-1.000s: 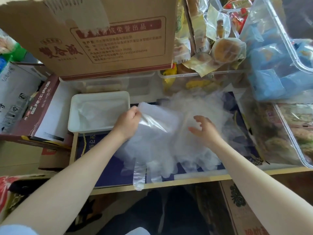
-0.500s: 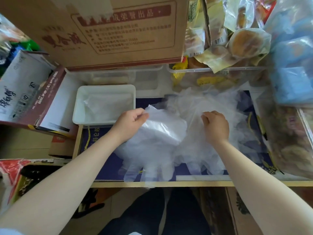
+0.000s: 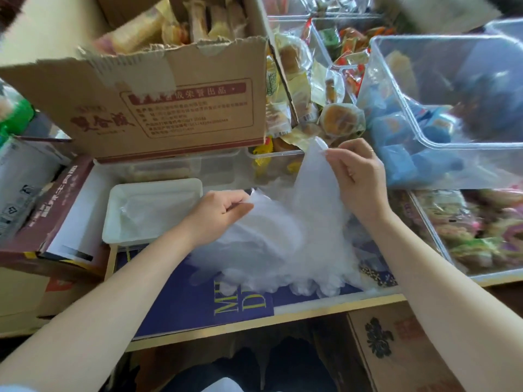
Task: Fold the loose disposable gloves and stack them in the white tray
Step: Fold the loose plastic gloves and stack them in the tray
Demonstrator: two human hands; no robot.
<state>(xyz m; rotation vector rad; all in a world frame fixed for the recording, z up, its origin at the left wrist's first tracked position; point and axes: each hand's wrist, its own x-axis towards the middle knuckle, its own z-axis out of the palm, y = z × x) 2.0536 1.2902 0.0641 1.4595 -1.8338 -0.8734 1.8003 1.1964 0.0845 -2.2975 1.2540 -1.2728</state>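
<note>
A heap of clear disposable gloves [image 3: 283, 258] lies on the dark blue board in the middle. My right hand [image 3: 359, 179] pinches the cuff edge of one glove [image 3: 314, 188] and holds it lifted above the heap. At the heap's left edge, my left hand [image 3: 218, 213] grips the same glove's other corner. The white tray [image 3: 113, 222] sits left of the heap, with clear folded gloves [image 3: 152, 207] lying flat inside it.
A brown cardboard box [image 3: 158, 106] with snacks stands behind the tray. Clear plastic bins [image 3: 452, 108] of packaged food crowd the back and right. A maroon box [image 3: 48, 205] lies at the left. The board's front edge [image 3: 254, 321] is close to me.
My right hand closed on a glove edge and raised it up out of the heap. My left hand stayed at the heap's left edge. The camera tilted upward.
</note>
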